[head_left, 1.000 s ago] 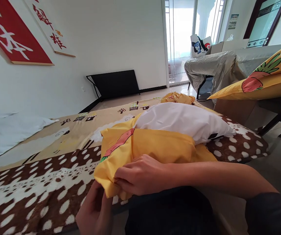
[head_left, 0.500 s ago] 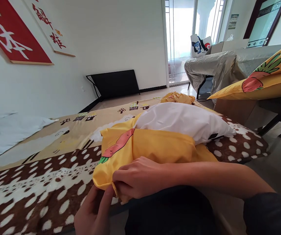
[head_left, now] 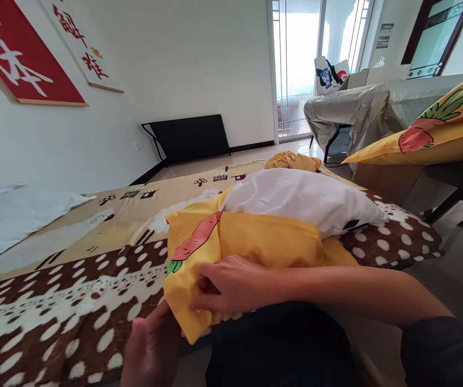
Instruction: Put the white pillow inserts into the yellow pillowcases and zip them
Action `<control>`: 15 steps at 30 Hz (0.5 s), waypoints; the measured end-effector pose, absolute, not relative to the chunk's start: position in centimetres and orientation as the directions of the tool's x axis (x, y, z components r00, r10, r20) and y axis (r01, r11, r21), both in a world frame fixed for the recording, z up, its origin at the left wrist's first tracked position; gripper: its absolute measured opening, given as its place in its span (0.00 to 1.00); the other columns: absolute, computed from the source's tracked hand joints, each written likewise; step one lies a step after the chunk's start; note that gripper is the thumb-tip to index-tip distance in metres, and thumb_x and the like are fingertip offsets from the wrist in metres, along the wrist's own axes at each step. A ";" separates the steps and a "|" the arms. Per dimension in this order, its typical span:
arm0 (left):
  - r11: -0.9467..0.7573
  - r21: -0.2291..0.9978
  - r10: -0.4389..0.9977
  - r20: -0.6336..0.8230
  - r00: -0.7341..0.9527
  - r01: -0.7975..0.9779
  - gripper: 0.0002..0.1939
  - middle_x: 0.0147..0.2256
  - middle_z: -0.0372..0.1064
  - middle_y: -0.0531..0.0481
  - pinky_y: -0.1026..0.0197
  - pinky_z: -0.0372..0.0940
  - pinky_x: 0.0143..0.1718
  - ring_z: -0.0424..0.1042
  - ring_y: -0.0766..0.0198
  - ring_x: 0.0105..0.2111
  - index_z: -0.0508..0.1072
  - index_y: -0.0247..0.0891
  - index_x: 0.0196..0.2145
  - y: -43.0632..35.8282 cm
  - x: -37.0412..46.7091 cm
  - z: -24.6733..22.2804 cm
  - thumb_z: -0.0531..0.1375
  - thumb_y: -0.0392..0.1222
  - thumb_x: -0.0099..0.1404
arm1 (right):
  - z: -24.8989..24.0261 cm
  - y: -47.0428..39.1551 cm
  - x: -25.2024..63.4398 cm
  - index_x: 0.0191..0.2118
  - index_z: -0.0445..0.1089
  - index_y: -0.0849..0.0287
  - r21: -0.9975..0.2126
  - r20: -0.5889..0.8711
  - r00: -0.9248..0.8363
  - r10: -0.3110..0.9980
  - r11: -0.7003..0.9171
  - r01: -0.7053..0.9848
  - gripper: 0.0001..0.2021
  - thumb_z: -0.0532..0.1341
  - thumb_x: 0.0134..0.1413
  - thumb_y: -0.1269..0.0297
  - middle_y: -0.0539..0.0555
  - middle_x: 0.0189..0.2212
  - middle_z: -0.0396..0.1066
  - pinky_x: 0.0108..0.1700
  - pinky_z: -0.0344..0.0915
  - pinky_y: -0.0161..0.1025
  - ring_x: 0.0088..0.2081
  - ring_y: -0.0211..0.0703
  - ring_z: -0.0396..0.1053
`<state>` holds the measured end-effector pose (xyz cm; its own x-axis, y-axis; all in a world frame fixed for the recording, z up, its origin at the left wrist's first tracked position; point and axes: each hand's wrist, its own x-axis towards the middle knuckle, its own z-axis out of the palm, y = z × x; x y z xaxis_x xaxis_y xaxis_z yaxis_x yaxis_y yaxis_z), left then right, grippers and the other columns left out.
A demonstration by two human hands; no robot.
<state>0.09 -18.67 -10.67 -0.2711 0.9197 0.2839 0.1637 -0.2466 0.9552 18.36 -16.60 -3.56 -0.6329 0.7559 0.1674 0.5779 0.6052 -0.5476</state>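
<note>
A yellow pillowcase (head_left: 269, 234) with a printed carrot lies bunched around part of a white pillow (head_left: 291, 196), whose far side is bare. My right hand (head_left: 235, 285) is on the near edge of the pillowcase, its fingers curled and its thumb pressed to the yellow cloth. Just left of the near corner, my left hand (head_left: 153, 344) has its thumb raised away from the fingers. Those fingertips are partly hidden behind the cloth, and that corner hangs loose between my hands.
Under the pillow is a brown and cream patterned blanket (head_left: 74, 301). White pillows (head_left: 26, 220) lie at left, and a crumpled yellow cloth (head_left: 291, 160) lies at the far edge. Another yellow carrot-print pillow (head_left: 428, 131) rests at right, before a plastic-covered table (head_left: 348, 102).
My left thumb has let go of the pillowcase corner, which has dropped and unfolded downward. My right fingers have shifted slightly up along the cloth.
</note>
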 end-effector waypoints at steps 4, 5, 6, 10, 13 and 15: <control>-0.046 0.995 0.984 0.060 -0.167 0.088 0.26 0.27 0.74 0.45 0.64 0.65 0.21 0.72 0.55 0.27 0.76 0.33 0.31 -19.3 0.7 -9.8 0.69 0.56 0.39 | -3.5 -16.7 18.3 0.34 0.63 0.59 -0.543 0.157 -0.665 0.730 0.626 0.560 0.12 0.53 0.58 0.55 0.49 0.25 0.64 0.25 0.50 0.32 0.25 0.35 0.56; -0.007 0.996 0.985 0.023 -0.170 0.090 0.26 0.27 0.74 0.46 0.65 0.64 0.20 0.71 0.56 0.26 0.76 0.33 0.31 -19.5 0.9 -9.6 0.71 0.53 0.36 | -3.5 -16.7 18.3 0.34 0.63 0.59 -0.560 0.162 -0.678 0.716 0.633 0.535 0.09 0.53 0.58 0.58 0.49 0.24 0.64 0.26 0.51 0.32 0.25 0.35 0.57; 0.011 0.995 0.983 0.007 -0.184 0.097 0.26 0.26 0.74 0.47 0.65 0.64 0.20 0.71 0.57 0.25 0.76 0.33 0.31 -19.7 1.1 -9.3 0.72 0.51 0.36 | -3.4 -16.7 18.4 0.33 0.63 0.59 -0.573 0.167 -0.689 0.705 0.639 0.514 0.07 0.54 0.57 0.62 0.48 0.24 0.63 0.26 0.52 0.31 0.25 0.34 0.57; -0.033 0.993 0.971 0.058 -0.230 0.115 0.25 0.26 0.74 0.47 0.64 0.67 0.25 0.73 0.55 0.29 0.76 0.34 0.33 -20.1 1.5 -9.1 0.70 0.53 0.40 | -3.0 -16.8 18.7 0.30 0.60 0.59 -0.595 0.168 -0.710 0.684 0.645 0.480 0.03 0.54 0.54 0.68 0.45 0.21 0.59 0.26 0.52 0.30 0.23 0.32 0.55; -0.019 0.993 0.984 0.040 -0.174 0.119 0.26 0.24 0.73 0.46 0.63 0.67 0.23 0.74 0.52 0.29 0.75 0.33 0.31 -20.0 1.4 -9.3 0.71 0.54 0.37 | -2.9 -16.9 18.8 0.30 0.58 0.59 -0.608 0.153 -0.720 0.677 0.639 0.472 0.04 0.54 0.55 0.68 0.45 0.21 0.57 0.25 0.51 0.30 0.23 0.32 0.54; -0.012 0.995 0.984 0.030 -0.177 0.104 0.27 0.24 0.74 0.45 0.63 0.67 0.23 0.74 0.51 0.29 0.75 0.32 0.31 -20.0 1.5 -9.5 0.71 0.54 0.37 | -2.9 -16.9 18.8 0.30 0.57 0.58 -0.615 0.147 -0.729 0.669 0.639 0.462 0.04 0.53 0.56 0.69 0.45 0.21 0.56 0.26 0.51 0.30 0.23 0.32 0.53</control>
<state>1.49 -20.03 -9.50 -0.1770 0.9837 0.0304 0.1037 -0.0121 0.9945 18.83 -16.86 -2.88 -0.7288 0.6687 0.1474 0.4621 0.6391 -0.6148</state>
